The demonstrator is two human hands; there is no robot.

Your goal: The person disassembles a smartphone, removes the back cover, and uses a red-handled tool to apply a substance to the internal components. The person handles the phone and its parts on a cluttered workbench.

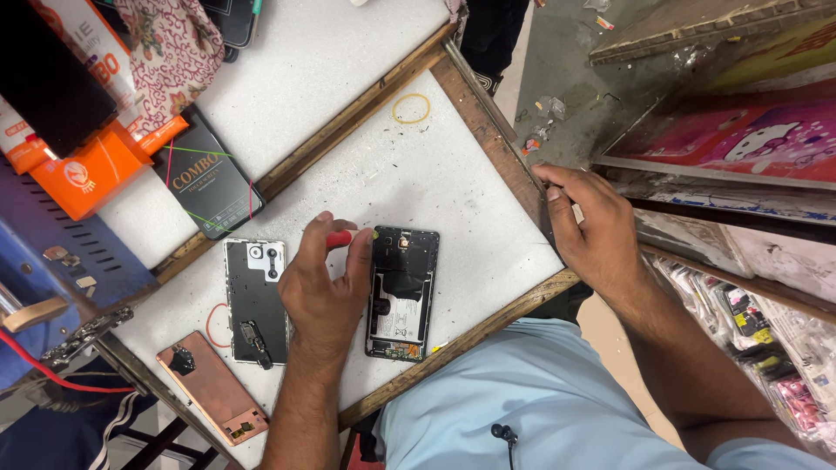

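While the left hand (324, 283) pinches a red-handled screwdriver (341, 238) between thumb and fingers, its tip meets the top edge of an opened phone (402, 292) lying flat on the white table (453, 187).

Right hand (592, 231): holds nothing, fingers loosely curled over the table's wooden edge (514, 178), well apart from the phone.

Progress, as judged: back already off, battery and board exposed; the board and inner parts are still in place, so most of the strip-down seems left.

Removed back cover (254, 296): just left of the working hand, a small loose part (254, 339) resting on it.

Also present: pink phone panel (213, 387) near the table's corner; yellow rubber band (411, 108) farther up; dark box (209, 178) and orange boxes (87, 165) on the adjoining surface.

Obstructions: none between screwdriver and phone; the left hand itself hides the gap between cover and phone.
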